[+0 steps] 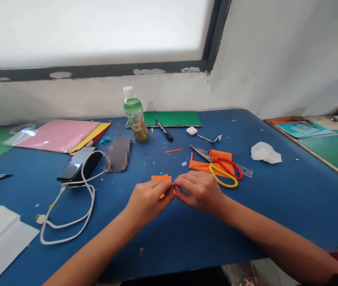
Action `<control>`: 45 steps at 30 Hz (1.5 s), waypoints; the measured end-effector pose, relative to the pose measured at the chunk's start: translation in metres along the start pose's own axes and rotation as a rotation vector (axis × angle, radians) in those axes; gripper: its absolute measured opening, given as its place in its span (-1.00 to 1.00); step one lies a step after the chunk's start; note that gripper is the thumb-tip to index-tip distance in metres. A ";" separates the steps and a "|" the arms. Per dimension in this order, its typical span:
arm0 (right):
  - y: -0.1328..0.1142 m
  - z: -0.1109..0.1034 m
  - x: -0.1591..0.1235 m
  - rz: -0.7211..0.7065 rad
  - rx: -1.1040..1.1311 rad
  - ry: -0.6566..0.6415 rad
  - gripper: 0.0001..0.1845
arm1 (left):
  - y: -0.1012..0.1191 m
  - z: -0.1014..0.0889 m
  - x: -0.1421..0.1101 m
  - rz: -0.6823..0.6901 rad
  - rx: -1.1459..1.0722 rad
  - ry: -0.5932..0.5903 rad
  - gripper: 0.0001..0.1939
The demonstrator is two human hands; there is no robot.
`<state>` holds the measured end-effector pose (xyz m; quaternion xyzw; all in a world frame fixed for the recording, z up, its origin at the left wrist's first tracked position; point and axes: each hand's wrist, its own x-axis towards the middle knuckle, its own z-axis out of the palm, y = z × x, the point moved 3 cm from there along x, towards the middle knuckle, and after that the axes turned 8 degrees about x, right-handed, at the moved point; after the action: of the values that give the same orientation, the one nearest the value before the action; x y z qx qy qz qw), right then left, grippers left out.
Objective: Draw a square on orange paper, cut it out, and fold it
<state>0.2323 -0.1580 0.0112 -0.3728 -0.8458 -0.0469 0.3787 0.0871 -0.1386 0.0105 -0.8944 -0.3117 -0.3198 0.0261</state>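
Observation:
My left hand and my right hand meet over the blue table, fingertips pinched together on a small piece of orange paper. Part of that paper shows above and between the fingers. Just right of my right hand lie scissors with red and yellow handles on top of more orange paper and a clear ruler.
A green drink bottle, a black marker, a green sheet and an earbud case stand at the back. Pink and yellow sheets, a phone on a power bank with a white cable lie left. A crumpled tissue lies right.

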 end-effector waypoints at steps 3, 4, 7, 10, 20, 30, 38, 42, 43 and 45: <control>0.009 -0.003 0.001 0.025 -0.026 0.032 -0.84 | 0.000 -0.002 0.002 -0.034 -0.006 -0.011 -0.83; 0.015 -0.006 0.001 0.043 -0.042 0.049 -0.86 | 0.000 -0.004 0.002 -0.052 -0.015 -0.014 -0.84; 0.038 -0.019 0.004 0.189 -0.059 0.121 -0.89 | -0.001 -0.008 0.004 -0.121 -0.070 -0.012 -0.86; 0.056 -0.027 0.005 0.452 0.205 0.124 -0.89 | -0.005 -0.011 0.007 -0.254 -0.211 -0.001 -0.90; 0.030 0.009 -0.001 0.710 1.122 -0.228 -0.75 | -0.025 0.007 0.005 -0.707 -0.658 -0.073 -0.81; 0.029 0.016 -0.004 0.700 0.697 -0.157 -0.81 | -0.021 0.022 -0.001 -0.529 -0.328 -0.272 -0.64; 0.044 0.018 -0.003 0.755 0.933 -0.292 -0.74 | -0.018 0.024 0.004 -0.553 -0.684 -0.364 -0.79; 0.050 0.024 -0.007 0.848 0.853 -0.471 -0.80 | -0.029 0.031 0.002 -0.602 -0.556 -0.319 -0.81; 0.051 0.026 -0.008 0.857 0.823 -0.513 -0.82 | -0.031 0.034 0.000 -0.614 -0.513 -0.306 -0.83; 0.053 0.030 -0.011 0.869 0.738 -0.579 -0.84 | -0.034 0.042 -0.002 -0.626 -0.435 -0.298 -0.85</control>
<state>0.2544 -0.1153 -0.0283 -0.5244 -0.6460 0.5080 0.2229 0.0894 -0.1015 -0.0288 -0.7774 -0.4944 -0.2378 -0.3077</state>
